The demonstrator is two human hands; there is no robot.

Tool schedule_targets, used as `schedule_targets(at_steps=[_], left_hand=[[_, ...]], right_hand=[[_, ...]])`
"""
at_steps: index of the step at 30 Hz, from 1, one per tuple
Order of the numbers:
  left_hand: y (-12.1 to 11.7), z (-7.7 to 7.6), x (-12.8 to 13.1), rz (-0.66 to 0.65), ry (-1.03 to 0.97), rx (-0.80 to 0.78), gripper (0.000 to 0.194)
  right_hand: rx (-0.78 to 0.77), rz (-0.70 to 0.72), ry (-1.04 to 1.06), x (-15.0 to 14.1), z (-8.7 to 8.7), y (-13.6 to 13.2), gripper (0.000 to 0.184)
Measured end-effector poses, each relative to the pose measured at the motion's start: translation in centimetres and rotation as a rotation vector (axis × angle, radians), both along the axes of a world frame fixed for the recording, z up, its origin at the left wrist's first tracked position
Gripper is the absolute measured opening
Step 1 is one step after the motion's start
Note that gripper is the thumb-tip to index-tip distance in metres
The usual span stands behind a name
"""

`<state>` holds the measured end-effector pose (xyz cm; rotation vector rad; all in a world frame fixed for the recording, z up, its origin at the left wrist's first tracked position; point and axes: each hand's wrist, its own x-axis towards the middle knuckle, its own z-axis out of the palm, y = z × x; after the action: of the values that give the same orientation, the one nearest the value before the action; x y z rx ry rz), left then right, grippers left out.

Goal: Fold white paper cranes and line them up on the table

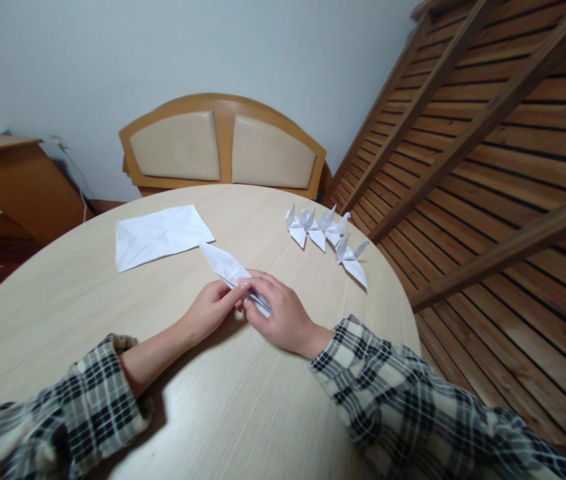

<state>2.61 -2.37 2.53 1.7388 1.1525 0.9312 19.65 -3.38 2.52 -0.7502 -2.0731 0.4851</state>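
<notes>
Plaid sleeves frame left fingers and right fingers pinching pointed, apparently many-layered white paper.

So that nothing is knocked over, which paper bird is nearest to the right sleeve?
The front, rightmost paper bird; the other three stand in a row farther back.

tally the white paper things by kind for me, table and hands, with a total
paper birds: 4
folded paper held by the left hand and right hand: 1
flat paper, counted as one since I can't tell whether it is a single sheet or a stack: 1
total: 6
</notes>
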Motion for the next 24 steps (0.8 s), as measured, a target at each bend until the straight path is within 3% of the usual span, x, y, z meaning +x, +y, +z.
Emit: schedule_targets(at_steps=[6, 13, 19, 24], left_hand=[[0.0, 0.0, 0.0, 0.018, 0.003, 0.038, 0.037], [-0.1, -0.2, 0.0, -0.015, 0.01, 0.052, 0.036], [0.1, -0.4, -0.1, -0.055, 0.001, 0.053, 0.035], [0.2, -0.5, -0.2, -0.077, -0.002, 0.062, 0.036]], right_hand=[[-0.129, 0.005, 0.123, 0.3, 0.0, 0.3, 0.024], [-0.441, -0.014, 0.318, 0.2, -1.0, 1.0, 0.012], [-0.515, -0.048, 0.447, -0.1, -1.7, 1.2, 0.032], [-0.745, 0.095, 0.505, -0.1, -1.2, 1.2, 0.032]])
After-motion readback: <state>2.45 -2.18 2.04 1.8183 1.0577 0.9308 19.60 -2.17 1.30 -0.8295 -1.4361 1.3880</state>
